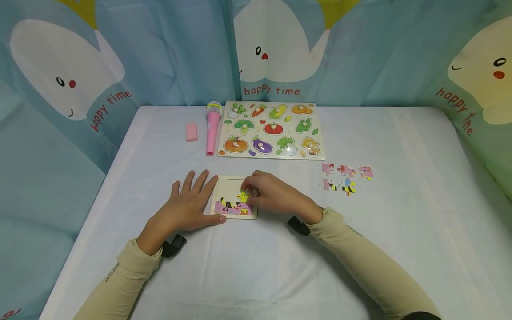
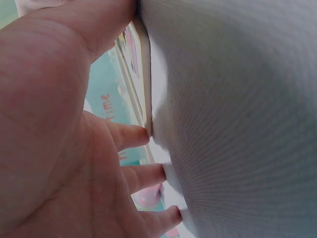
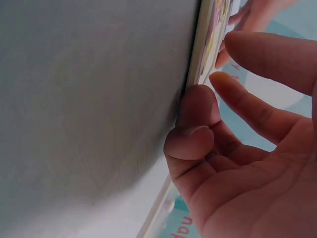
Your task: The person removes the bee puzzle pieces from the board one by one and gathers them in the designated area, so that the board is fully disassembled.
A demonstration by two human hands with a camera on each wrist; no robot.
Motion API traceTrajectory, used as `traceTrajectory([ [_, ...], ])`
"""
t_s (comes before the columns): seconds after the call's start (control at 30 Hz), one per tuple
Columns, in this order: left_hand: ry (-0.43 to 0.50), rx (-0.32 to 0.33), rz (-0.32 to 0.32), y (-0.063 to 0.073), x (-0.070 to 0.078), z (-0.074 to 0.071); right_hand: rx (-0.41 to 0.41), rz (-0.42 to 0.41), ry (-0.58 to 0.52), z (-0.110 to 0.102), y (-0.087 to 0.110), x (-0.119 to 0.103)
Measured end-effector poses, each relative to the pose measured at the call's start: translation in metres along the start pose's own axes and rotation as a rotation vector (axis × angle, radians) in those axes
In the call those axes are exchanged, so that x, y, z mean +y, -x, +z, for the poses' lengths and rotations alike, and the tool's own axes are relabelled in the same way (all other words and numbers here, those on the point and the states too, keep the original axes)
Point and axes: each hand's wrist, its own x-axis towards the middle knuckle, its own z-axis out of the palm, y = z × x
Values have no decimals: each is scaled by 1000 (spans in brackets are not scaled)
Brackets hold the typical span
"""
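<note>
Left hand [image 1: 187, 207] splayed, right hand [image 1: 274, 193] bent over puzzle tray [image 1: 229, 186]

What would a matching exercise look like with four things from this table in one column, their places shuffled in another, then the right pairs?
Things
1. Pink toy microphone with silver mesh head
2. Small pink rectangular block
3. Pale square puzzle tray
4. Five loose, multicoloured jigsaw pieces

Places
A. Touching the left hand
B. Farthest right of the four, in two rows
C. Directly beside the rectangular vegetable-picture board
D. Farthest left of the four

Pairs: 1-C, 2-D, 3-A, 4-B
</note>
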Motion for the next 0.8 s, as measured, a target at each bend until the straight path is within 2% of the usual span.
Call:
traceTrajectory([
  [0.23, 10, -14, -1, 1, 1, -3, -27, 47, 70, 4, -3, -3],
  [0.5, 23, -26, 2, -1, 1, -4, -45, 66, 87, 2, -3, -8],
  [0.8, 24, -16, -1, 0, -1, -2, -28, 28, 58, 3, -2, -7],
])
